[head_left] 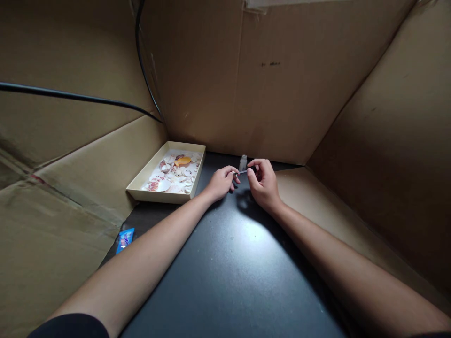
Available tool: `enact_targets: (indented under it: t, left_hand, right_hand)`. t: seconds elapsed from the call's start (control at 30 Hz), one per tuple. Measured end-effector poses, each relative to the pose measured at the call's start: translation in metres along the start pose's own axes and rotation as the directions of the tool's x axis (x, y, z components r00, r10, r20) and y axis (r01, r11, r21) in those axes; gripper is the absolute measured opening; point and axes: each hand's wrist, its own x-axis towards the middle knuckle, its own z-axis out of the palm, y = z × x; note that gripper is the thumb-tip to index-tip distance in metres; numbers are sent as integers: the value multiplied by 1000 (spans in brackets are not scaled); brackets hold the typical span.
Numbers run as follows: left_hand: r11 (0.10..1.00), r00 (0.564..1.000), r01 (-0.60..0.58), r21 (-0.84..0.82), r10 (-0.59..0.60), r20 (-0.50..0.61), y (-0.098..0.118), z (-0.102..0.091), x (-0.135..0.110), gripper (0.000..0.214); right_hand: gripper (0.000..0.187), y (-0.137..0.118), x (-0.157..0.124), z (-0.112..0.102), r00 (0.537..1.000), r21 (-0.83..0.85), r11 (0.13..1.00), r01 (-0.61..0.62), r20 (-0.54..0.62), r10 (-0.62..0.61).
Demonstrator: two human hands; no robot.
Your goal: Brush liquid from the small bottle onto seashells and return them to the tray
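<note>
My left hand (221, 182) and right hand (263, 184) meet fingertip to fingertip, both pinched shut on a thin stick (242, 172). The left takes the pale end and the right the darker end. It's too small to tell what it is. I judge it very light, stiff and easy to drop or snap, so a fingertip pinch at the ends suits it, not a fist. Both wrists rest low on the table (232, 272), forearms stretched forward and converging, palms turned inward. A small clear bottle (243, 162) stands upright just behind the stick, apart from the fingers. Left of the hands is a tray (141, 187) of shells (176, 176). Near my left arm lies a blue packet (125, 238). Cardboard (282, 84) walls it all in, with a cable (70, 96) across.
</note>
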Motion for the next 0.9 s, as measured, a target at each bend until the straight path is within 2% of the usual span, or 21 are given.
enact_targets:
  t: [0.47,0.9]
  left_hand:
    - [1000,1000,-4,-15,4,4,-2,-1,1,19]
    - [991,997,77,-108,-76,15,1,0,1,17]
  right_hand:
    - [7,0,0,1,1000,-4,1000,-6,2,6]
    - [6,4,-1,1,999,5,999,-33,7,33]
